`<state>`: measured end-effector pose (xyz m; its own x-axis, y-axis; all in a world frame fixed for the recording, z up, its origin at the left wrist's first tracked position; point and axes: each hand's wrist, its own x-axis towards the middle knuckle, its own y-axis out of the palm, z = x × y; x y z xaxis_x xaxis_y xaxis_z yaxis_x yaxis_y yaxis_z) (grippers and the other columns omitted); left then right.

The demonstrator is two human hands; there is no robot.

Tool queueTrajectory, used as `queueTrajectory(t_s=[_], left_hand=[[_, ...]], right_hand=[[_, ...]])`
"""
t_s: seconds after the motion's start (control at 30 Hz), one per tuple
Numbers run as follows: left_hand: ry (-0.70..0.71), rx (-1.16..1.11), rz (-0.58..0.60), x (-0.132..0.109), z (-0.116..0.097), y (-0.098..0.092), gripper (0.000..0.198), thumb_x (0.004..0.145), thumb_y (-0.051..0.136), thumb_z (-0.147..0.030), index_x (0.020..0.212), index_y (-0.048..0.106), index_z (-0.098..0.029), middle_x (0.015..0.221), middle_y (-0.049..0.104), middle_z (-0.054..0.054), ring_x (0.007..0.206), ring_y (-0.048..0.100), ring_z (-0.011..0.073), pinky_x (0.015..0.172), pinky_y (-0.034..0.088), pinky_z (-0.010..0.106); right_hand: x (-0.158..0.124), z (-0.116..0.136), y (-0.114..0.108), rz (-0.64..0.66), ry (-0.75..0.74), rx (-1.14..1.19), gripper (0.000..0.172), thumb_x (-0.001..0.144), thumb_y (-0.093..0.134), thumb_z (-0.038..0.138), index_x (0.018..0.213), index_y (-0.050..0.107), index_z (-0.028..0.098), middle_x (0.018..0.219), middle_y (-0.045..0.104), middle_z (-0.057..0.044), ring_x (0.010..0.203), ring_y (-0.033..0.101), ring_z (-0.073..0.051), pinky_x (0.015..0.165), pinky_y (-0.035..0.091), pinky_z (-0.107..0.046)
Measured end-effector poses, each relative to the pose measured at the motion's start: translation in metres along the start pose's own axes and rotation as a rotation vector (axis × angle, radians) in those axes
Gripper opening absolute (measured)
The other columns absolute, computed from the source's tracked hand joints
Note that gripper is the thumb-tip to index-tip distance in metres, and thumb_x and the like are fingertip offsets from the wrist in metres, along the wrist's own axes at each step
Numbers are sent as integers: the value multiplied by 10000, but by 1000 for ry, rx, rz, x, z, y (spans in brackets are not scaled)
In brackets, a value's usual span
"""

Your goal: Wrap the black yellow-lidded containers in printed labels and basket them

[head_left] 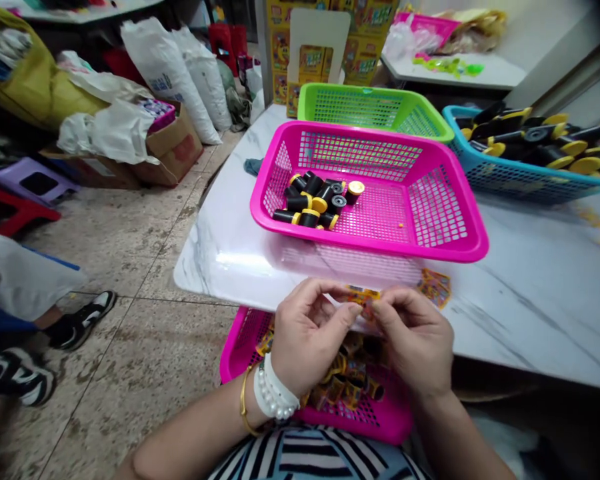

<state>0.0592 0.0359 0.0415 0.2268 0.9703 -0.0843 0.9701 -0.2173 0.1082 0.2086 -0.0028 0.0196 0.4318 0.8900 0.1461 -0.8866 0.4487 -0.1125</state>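
Between the fingertips of both hands is a small orange printed label (363,295), partly covered by the fingers. My left hand (313,330) pinches its left side, and my right hand (415,337) pinches its right side. Below them, on my lap, a pink basket (233,347) contains several small pieces wrapped in similar orange print (353,390). More orange labels (435,287) lie on the table just right of my right hand. Beyond my hands, a larger pink basket (370,243) holds several black cylinders with yellow caps (310,200), gathered at its left end.
A green basket (375,93) stands behind the pink one. To the right, a blue basket (520,180) is piled with black and yellow pieces. Yellow printed boxes (330,53) rise at the back of the marble-patterned table (520,293). A person's shoes (85,320) show at left.
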Motion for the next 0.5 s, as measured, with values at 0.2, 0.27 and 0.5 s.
queueTrajectory(t_s=[0.2, 0.27, 0.5], left_hand=[[-263, -99, 150, 14, 5, -4, 416, 814, 797, -383, 1117, 624, -156, 665, 608, -45, 473, 473, 61, 415, 354, 155], [-302, -114, 250, 16, 3, -3, 326, 854, 753, -416, 1009, 655, -146, 577, 559, -59, 427, 415, 50, 386, 299, 151], [-187, -79, 207, 15, 2, -2, 187, 860, 740, -315, 818, 691, -139, 640, 619, -17, 490, 457, 53, 446, 351, 160]], right_hand=[[0, 2, 8, 47, 68, 109, 296, 875, 739, 441, 740, 612, 210, 602, 560, 38, 493, 473, -97, 474, 440, -221], [1, 4, 7, 26, 37, 113, 291, 883, 738, 425, 743, 604, 207, 636, 568, 31, 538, 502, -101, 511, 456, -219], [0, 0, -4, 191, 199, 123, 282, 900, 724, 478, 864, 672, 203, 621, 610, 27, 466, 463, -90, 428, 377, -206]])
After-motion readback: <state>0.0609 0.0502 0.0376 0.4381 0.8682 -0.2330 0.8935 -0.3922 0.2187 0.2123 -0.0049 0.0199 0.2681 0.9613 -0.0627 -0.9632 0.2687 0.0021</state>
